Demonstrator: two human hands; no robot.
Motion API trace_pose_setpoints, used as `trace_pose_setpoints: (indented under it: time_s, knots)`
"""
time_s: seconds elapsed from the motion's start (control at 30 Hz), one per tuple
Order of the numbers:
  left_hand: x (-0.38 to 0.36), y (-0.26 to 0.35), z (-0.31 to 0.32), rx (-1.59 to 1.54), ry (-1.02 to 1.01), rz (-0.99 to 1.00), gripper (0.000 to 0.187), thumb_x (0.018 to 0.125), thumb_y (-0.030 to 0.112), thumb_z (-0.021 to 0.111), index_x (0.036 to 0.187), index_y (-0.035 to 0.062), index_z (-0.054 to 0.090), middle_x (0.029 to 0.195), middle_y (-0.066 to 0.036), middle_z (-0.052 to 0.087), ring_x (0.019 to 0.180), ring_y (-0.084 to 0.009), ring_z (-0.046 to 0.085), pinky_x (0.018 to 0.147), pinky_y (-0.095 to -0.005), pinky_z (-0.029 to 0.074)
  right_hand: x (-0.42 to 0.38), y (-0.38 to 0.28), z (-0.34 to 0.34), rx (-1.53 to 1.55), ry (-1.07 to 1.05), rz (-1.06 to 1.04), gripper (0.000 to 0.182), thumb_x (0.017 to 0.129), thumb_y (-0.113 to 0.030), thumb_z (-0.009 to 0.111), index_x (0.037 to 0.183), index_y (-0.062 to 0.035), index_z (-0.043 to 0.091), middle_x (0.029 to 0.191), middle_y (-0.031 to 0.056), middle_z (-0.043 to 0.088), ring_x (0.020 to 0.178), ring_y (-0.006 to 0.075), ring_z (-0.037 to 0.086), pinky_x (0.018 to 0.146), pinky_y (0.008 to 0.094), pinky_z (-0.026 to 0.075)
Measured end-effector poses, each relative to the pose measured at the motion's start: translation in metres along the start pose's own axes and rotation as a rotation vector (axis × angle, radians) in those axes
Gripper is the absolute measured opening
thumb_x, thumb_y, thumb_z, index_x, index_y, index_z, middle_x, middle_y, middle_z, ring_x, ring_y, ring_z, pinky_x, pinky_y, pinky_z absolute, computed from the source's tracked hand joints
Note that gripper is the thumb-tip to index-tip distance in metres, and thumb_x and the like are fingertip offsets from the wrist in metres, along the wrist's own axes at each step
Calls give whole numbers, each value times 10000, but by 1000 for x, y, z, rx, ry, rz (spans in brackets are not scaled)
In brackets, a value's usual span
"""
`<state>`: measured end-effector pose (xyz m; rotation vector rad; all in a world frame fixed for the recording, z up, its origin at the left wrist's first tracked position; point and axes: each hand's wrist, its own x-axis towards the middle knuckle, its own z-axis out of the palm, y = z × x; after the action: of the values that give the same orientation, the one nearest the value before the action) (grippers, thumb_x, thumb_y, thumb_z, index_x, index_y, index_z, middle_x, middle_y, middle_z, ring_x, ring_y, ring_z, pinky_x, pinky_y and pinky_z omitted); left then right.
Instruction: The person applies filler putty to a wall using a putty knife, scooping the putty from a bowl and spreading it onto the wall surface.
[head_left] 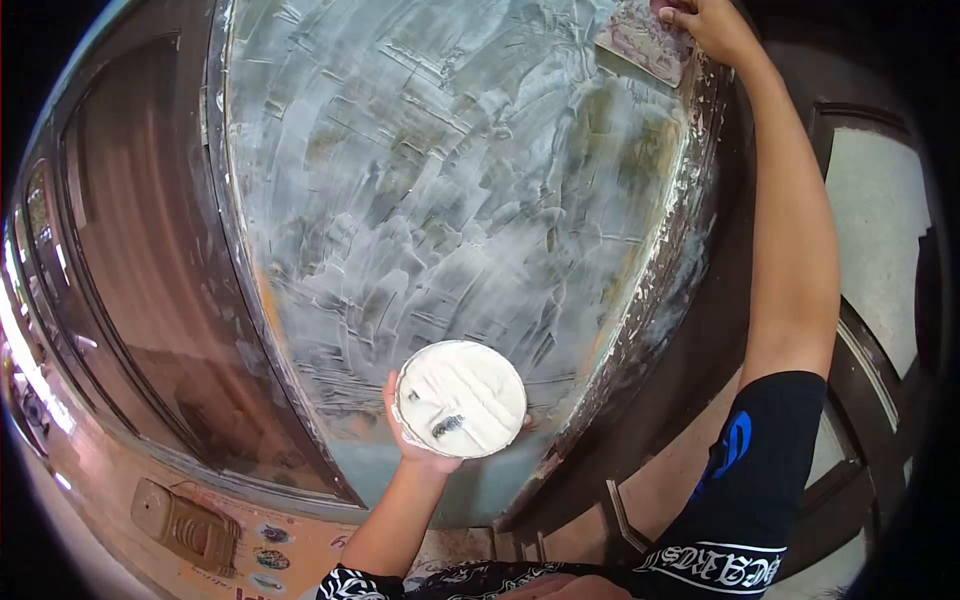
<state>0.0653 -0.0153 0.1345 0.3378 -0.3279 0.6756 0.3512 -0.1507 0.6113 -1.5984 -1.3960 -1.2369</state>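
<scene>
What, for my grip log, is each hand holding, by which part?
Left hand: round paste tub, by its lower left side. Right hand: flat spreader, by its upper right end.

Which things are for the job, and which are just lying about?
For the job:
- round container of white paste, in the left hand
- flat tool, in the right hand
- smeared panel

Probably just lying about:
- brown object, too unclear to name
- printed sheet near it

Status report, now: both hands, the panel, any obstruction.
Left hand supports tub of white paste. Right hand grips flat scraper, upper right of grey panel. Panel streaked unevenly; tub hides part of its lower area.
</scene>
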Motion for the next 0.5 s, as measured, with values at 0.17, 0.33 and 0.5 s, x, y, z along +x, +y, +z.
trace_pose_setpoints:
  time_s: [0.17, 0.33, 0.5]
  knots:
    - [0, 2, -6, 68, 69, 26, 803, 951, 689, 350, 1477, 100, 497, 1499, -180, 510, 1326, -480, 495, 1043, -768, 354, -10, -4, -4, 149, -234, -21, 165, 904, -70, 738, 1046, 13, 751, 807, 61, 739, 681, 123, 652, 632, 318, 539]
    - [0, 2, -15, 98, 106, 33, 810, 939, 708, 352, 1480, 123, 496, 1507, -169, 504, 1327, -481, 492, 1046, -765, 355, 6, -7, -7, 92, 51, 10, 175, 897, -77, 746, 1041, 22, 751, 777, 54, 726, 675, 119, 650, 632, 314, 536]
    - [-3, 6, -20, 94, 122, 68, 797, 942, 699, 364, 1470, 119, 506, 1493, -160, 519, 1323, -462, 503, 1067, -715, 381, -5, 6, -20, 417, -166, -17, 152, 876, -39, 752, 992, 60, 752, 761, 55, 735, 636, 122, 653, 581, 301, 521]
